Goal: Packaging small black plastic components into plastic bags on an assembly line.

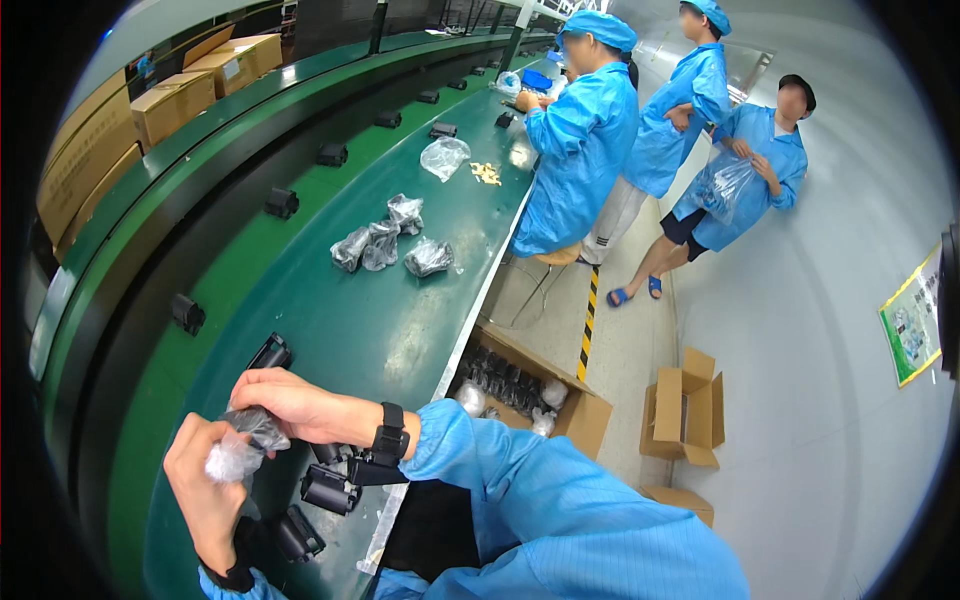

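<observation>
My left hand (200, 475) and my right hand (288, 402) are closed together on a crinkled clear plastic bag (258, 430) with something dark inside. Part of the bag is hidden behind my fingers. Whitish film (230, 460) bunches up beside the left thumb. Below my right wrist, which wears a black band, lie several black plastic housings (330, 488) on the green work surface (385, 310). Another black housing (297, 533) rests close to my left forearm, and one more (270, 352) stands just beyond my right hand.
Bagged dark parts (380, 245) lie farther up the surface, near a clear bag (445, 157) and small yellowish pieces (486, 173). Black housings (282, 203) line the green conveyor (235, 280). An open carton (585, 425) of parts sits beside the table. Co-workers in blue (575, 150) are at the far right.
</observation>
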`<state>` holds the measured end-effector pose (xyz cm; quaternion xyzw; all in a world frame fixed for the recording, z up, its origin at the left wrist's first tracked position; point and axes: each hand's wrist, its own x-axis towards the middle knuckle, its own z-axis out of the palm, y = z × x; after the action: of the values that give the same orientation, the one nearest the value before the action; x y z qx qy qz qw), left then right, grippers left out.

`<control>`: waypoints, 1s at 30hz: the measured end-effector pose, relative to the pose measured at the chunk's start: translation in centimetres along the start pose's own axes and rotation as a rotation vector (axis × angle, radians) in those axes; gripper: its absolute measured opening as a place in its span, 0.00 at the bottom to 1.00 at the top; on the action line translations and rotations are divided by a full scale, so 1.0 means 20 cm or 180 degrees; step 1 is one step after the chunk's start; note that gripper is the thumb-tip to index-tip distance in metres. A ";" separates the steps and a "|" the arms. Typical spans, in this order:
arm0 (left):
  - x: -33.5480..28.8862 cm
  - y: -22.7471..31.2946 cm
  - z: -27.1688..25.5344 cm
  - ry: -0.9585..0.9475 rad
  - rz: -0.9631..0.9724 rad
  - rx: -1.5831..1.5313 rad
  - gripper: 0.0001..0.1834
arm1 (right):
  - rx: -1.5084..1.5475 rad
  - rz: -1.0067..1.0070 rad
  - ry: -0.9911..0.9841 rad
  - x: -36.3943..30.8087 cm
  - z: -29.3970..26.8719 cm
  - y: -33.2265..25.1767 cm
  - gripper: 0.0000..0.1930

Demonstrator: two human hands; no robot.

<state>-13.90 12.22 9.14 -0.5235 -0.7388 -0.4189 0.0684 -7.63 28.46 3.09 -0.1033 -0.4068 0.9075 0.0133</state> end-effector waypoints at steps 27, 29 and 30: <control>0.02 -0.20 -0.02 0.0378 -0.1162 -0.0629 0.10 | -0.0782 0.0074 0.0068 -0.13 -0.05 -0.08 0.20; 0.02 -0.19 -0.04 -0.0084 -0.1126 -0.0310 0.09 | -0.0966 -0.0023 0.0082 -0.13 -0.06 -0.08 0.19; 0.01 -0.17 -0.02 -0.0029 -0.1090 -0.0454 0.10 | -0.1176 -0.0106 0.0075 -0.13 -0.07 -0.08 0.18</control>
<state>-17.04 11.76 7.62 -0.3956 -0.7858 -0.4733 -0.0445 -4.93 30.15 3.82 -0.1078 -0.5680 0.8158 0.0138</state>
